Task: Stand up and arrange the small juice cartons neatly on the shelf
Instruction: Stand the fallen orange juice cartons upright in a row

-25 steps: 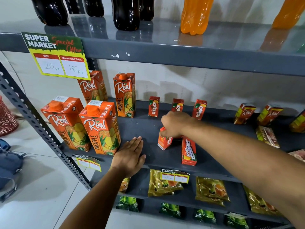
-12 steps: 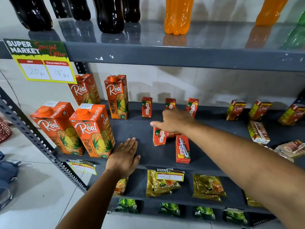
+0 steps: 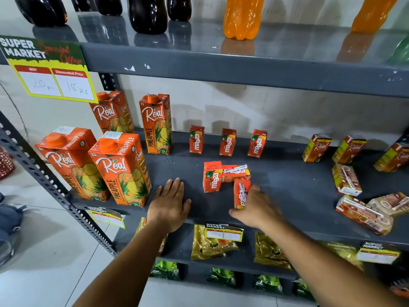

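Grey metal shelving [image 3: 243, 69] stands against a pale wall [image 3: 287, 111] on a glossy light tiled floor [image 3: 44, 273].

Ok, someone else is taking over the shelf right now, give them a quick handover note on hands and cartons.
Left hand: flat on the middle shelf, holding nothing.
Right hand: at the lying Maaza carton by the front edge, grip unclear.
Done: three Maaza cartons upright at the back, a fourth upright mid-shelf.
Left: another lying carton behind it, and the toppled Real cartons on the right.

A supermarket: grey metal shelving [image 3: 243, 72] stocked with drinks, bearing a discount price tag [image 3: 47, 68].
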